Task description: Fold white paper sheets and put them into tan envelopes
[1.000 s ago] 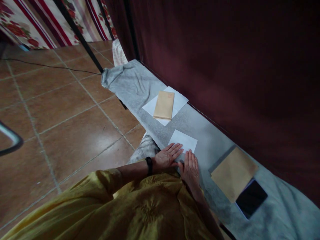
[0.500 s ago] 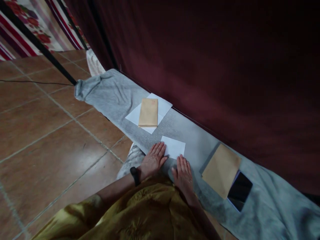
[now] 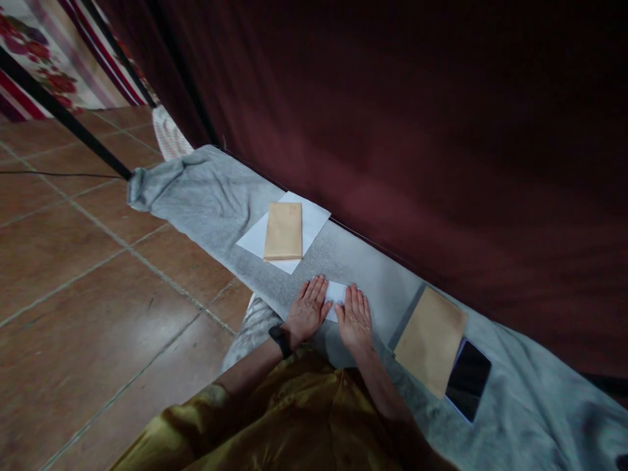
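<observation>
A folded white sheet of paper (image 3: 337,292) lies on the grey cloth (image 3: 210,196) that covers a narrow table. My left hand (image 3: 309,309) rests flat on its left part, fingers stretched out, with a black band on the wrist. Beside it my right hand (image 3: 354,316) presses flat on the right part of the paper. Only a small strip of paper shows between the two hands.
Further along the table a brown envelope (image 3: 283,230) lies on white sheets (image 3: 314,213). To my right lie another brown envelope (image 3: 430,339) and a dark phone (image 3: 468,379). A dark red curtain (image 3: 392,118) hangs behind the table; brown floor tiles (image 3: 88,288) are on the left.
Both hands have slid forward over the white paper and now cover most of it. The view has shifted to the right.
</observation>
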Tool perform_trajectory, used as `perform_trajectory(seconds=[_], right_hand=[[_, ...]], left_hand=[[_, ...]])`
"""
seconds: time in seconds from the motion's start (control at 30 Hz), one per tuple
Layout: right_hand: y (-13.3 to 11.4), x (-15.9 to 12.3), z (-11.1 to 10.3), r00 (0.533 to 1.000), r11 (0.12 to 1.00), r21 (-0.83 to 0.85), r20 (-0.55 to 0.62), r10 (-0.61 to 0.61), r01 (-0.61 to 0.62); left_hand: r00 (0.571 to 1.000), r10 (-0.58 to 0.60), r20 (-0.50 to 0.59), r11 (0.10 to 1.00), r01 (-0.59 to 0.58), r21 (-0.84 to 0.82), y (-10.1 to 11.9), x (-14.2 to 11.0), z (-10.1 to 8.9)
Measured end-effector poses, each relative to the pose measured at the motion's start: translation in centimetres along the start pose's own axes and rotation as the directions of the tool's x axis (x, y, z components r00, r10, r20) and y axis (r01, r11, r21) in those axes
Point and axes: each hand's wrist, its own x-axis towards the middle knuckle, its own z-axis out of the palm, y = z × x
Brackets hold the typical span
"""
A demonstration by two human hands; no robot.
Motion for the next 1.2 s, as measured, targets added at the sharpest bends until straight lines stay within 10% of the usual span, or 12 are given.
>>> perform_trajectory(seconds=[0.4,0.7,1.2], right_hand=[[1.0,-0.9,0.2,0.992,0.997,-0.002,-0.102,0.076,-0.076],[-2.6,-0.4,0.1,1.000,0.999,0.041,0.028,0.011,-0.012],[-2.4,-1.5,0.7,0.999,0.998,0.052,-0.038,0.025,-0.023]], left_hand=[[0.993,-0.107,-0.060,0.994,0.107,-0.003,-1.6,-1.0,-0.1],[0.993,-0.103,-0.057,0.994,0.102,-0.024,-1.6,-0.8,-0.5],[0.999,0.030,-0.016,0.999,-0.031,-0.037,0.2,-3.1,-0.7]])
